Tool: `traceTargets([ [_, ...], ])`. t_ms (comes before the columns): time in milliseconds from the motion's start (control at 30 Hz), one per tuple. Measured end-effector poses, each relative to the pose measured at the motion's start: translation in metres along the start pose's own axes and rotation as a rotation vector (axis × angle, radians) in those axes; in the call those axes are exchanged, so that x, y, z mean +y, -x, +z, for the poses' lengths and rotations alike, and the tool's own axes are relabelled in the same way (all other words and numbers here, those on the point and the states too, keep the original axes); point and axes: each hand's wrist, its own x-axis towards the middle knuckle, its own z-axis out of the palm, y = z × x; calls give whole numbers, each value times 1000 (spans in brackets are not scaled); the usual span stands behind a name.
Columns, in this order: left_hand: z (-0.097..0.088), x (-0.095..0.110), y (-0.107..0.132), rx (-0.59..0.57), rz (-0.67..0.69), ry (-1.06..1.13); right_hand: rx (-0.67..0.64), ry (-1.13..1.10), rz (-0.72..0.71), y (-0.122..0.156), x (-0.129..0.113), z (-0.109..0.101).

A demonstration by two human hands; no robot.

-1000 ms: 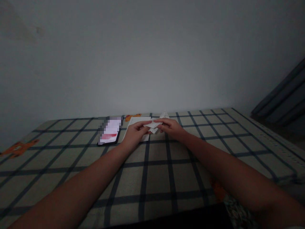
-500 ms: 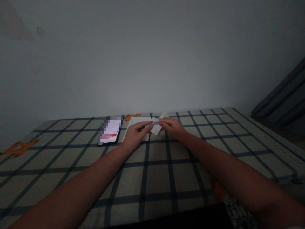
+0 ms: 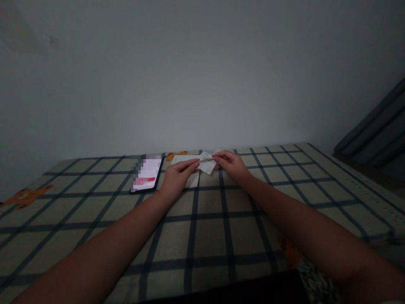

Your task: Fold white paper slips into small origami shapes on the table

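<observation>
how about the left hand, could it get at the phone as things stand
Probably yes: the phone lies just left of the left hand, and nothing upright shows between them, though that hand pinches the creased white paper and might need to let go first.

Camera: one, head-worn. Station: near side of the checked cloth (image 3: 209, 236), low above it. Facing: forward and slightly down, across to the far edge and the wall (image 3: 202, 76) behind, which fills the upper half. Range: left hand (image 3: 176, 176) and right hand (image 3: 234, 167) well out, towards the far edge.
</observation>
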Motion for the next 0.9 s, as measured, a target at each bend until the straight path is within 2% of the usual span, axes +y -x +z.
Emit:
traceTargets([
  [167,2,-2,-1,-26,-51,86,24,23,13,0,1,-3],
  [333,1,-4,-1,-43,-73,73,67,14,17,0,-3,-1],
  [700,8,-3,-3,-108,-168,347,26,-6,17,0,1,0],
  [900,6,-1,-2,-165,-237,346,8,14,12,-1,2,-1],
])
